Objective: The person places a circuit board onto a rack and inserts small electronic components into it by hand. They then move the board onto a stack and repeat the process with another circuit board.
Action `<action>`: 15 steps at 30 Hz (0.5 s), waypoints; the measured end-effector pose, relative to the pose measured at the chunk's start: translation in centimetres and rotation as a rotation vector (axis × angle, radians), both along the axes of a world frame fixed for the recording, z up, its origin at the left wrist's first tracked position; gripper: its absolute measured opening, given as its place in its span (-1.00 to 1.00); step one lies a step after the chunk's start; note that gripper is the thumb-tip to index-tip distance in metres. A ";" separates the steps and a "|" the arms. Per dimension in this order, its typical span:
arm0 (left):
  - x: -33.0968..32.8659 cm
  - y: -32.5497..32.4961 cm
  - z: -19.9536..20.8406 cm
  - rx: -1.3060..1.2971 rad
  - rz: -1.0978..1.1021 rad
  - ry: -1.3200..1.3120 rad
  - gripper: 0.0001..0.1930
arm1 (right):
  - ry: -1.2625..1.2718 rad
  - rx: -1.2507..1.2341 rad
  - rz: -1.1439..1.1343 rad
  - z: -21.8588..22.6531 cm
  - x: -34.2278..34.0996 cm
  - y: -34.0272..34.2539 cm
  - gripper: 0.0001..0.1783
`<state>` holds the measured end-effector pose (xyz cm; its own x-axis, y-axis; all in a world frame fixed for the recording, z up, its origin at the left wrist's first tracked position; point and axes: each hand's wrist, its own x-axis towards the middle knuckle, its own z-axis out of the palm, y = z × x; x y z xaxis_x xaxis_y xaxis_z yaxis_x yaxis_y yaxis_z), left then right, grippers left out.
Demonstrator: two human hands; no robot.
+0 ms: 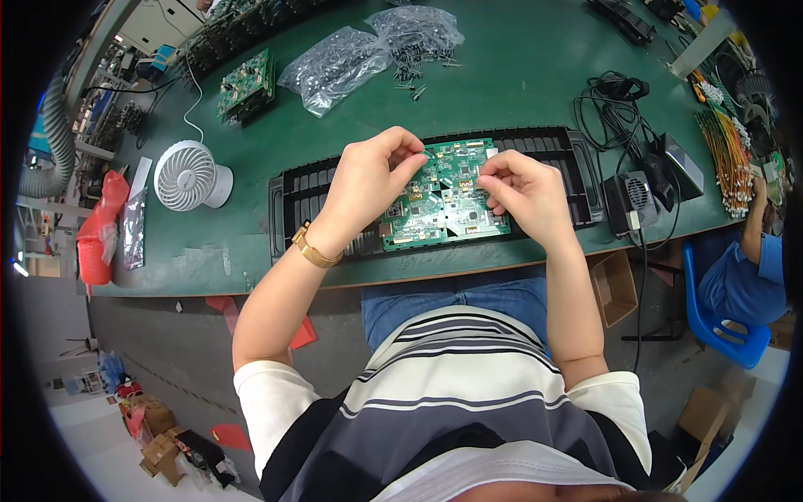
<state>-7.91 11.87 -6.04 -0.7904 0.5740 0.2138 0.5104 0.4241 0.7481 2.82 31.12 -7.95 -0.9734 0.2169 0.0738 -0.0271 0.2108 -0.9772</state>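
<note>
A green circuit board panel (458, 222) lies across a black slotted tray (293, 197) in front of me. At the panel's far left edge, the thumb and forefinger of my left hand (376, 171) are pinched together; a tiny piece seems to be at the fingertips, too small to name. My right hand (531, 191) hovers over the panel's right side, its thumb and forefinger also closed, and whatever they hold is hidden. Beyond the tray, clear plastic bags (339, 67) hold dark small parts, with loose leaded components (416, 71) spilled beside them.
A white fan (186, 176) and a red bottle (96, 243) stand at the left. Stacked circuit boards (248, 88) sit at the back left. Black cables (615, 113) and a dark boxy device (627, 201) are on the right. Another person (740, 276) sits at far right near wire bundles (726, 159).
</note>
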 end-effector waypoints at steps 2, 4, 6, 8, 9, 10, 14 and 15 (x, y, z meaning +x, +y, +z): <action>0.1 0.1 0.0 -0.016 0.000 0.014 -0.90 | 0.007 -0.033 -0.024 -0.2 0.1 0.0 -0.94; 0.2 0.2 -0.2 -0.005 0.003 0.040 -0.90 | 0.009 0.004 -0.025 -0.1 0.1 -0.1 -0.94; 0.3 0.3 -0.3 0.006 0.005 0.064 -0.90 | 0.008 0.041 -0.026 -0.1 0.2 -0.2 -0.93; 0.2 0.4 -0.4 0.004 0.008 0.058 -0.90 | 0.019 0.057 -0.027 -0.2 0.2 -0.2 -0.93; 0.1 0.4 -0.4 0.005 0.011 0.053 -0.90 | 0.031 0.076 -0.028 -0.3 0.2 -0.2 -0.93; 0.1 0.4 -0.4 0.006 0.015 0.048 -0.90 | 0.043 0.095 -0.028 -0.3 0.2 -0.2 -0.93; 0.0 0.4 -0.4 0.004 0.020 0.031 -0.91 | 0.054 0.112 -0.030 -0.5 0.1 -0.2 -0.93; 0.0 0.3 -0.4 0.004 0.021 0.026 -0.91 | 0.054 0.112 -0.032 -0.5 0.1 -0.2 -0.93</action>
